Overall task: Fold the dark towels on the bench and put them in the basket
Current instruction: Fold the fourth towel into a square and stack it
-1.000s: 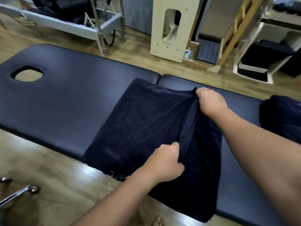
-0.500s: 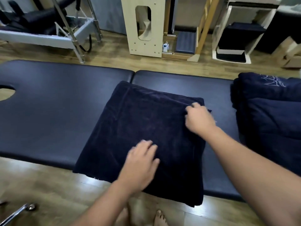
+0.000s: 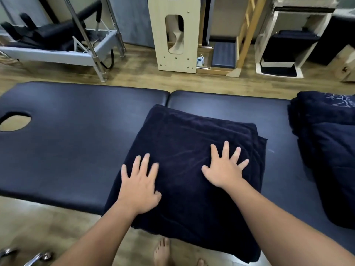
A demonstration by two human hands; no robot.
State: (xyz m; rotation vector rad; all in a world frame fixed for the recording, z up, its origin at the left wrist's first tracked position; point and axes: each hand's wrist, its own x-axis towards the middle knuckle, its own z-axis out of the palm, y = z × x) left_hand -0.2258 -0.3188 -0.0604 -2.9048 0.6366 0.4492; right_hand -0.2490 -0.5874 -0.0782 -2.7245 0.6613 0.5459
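Change: my left hand (image 3: 139, 191) and right hand (image 3: 223, 169) have let go of the fold.
Hands: both spread flat, pressing the towel (image 3: 188, 160).
Towel: folded, on the desk (image 3: 76, 143), overhanging its near edge.

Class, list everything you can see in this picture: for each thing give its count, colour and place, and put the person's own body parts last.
Folded towel: one, dark navy, on the bench, near edge hanging over the front.
Towel pile: one heap, dark navy, pale emblem on top, at the bench's right end.
Bench: one, dark padded, two sections, face hole at left.
Wooden panel: one, pale, with a cutout, on the floor behind.
Exercise frame: one, grey metal with black pads, back left.
White stand: one, holding dark pads, back right.
Floor: wood-look, brown.
Left hand: flat, fingers spread, on the towel's left edge.
Right hand: flat, fingers spread, on the towel.
Feet: bare, below the bench.
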